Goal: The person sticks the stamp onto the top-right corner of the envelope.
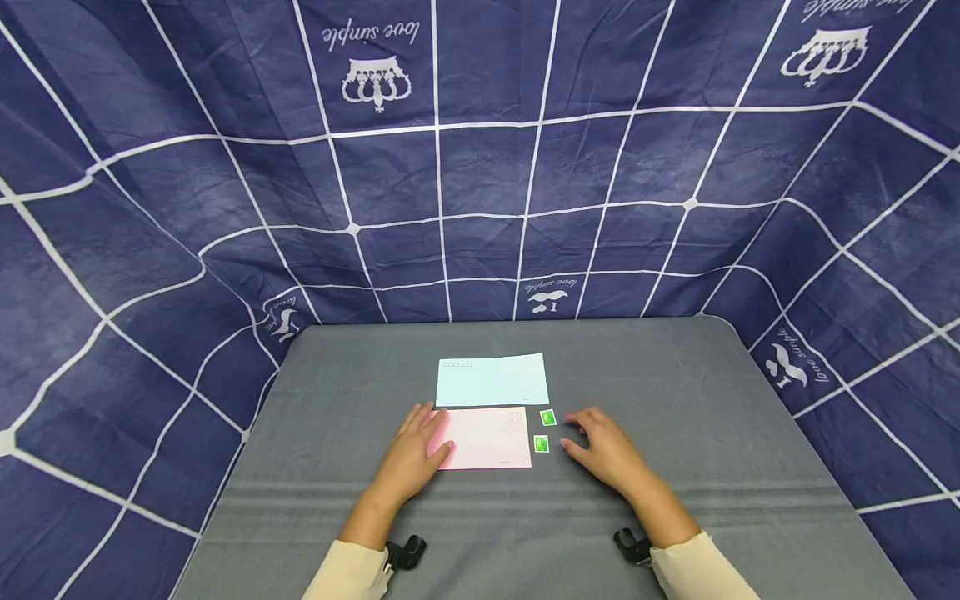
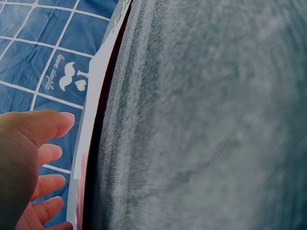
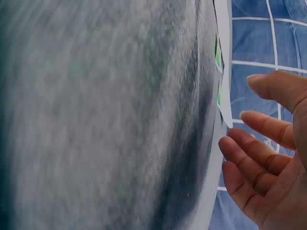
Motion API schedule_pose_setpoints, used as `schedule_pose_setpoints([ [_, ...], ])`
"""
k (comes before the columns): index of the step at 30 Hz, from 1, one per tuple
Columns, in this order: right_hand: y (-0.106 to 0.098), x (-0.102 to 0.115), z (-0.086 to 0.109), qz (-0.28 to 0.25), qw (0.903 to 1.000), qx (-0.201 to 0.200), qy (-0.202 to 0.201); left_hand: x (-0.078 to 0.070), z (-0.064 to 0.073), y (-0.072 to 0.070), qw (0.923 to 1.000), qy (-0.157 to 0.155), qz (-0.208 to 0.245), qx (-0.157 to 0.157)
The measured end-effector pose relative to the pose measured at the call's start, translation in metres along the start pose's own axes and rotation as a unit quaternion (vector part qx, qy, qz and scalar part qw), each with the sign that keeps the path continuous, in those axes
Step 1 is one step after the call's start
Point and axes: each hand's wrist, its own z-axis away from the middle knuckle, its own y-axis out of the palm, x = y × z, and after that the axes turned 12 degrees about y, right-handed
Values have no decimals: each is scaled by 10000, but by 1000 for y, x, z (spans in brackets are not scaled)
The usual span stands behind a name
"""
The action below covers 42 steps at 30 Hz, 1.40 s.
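A pink envelope lies flat on the grey cloth, and a pale blue envelope lies just beyond it. Two small green stamps with white borders sit right of the pink envelope: an upper stamp and a lower stamp. My left hand is spread at the pink envelope's left end, its fingers and thumb overlapping that edge. To the right of the stamps, my right hand holds nothing, its fingers loosely bent and pointing toward them. In the right wrist view, its thumb and fingers are apart.
The grey cloth-covered table carries the paper pieces near its middle. A dark blue sheet with white grid lines hangs behind it and along both sides. Black bands with camera mounts are worn at the wrists.
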Motion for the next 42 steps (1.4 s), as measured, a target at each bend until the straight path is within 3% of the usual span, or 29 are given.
schedule_pose_setpoints([
  [6,5,4,0,-57,9996,265,75,0,1,4,9998,102,-84,127],
  [13,10,8,-3,-131,9995,289,-40,-2,3,5,9996,24,-94,265],
  [18,13,11,-6,-128,9991,406,-66,-3,4,5,9990,133,-148,398],
  [25,15,15,-9,-86,9986,524,39,-4,5,5,9990,170,-128,399],
  [32,16,19,-10,4,9988,490,28,-3,5,5,9976,74,-7,683],
  [42,20,20,-11,2,9990,435,-64,1,4,7,9968,36,89,790],
])
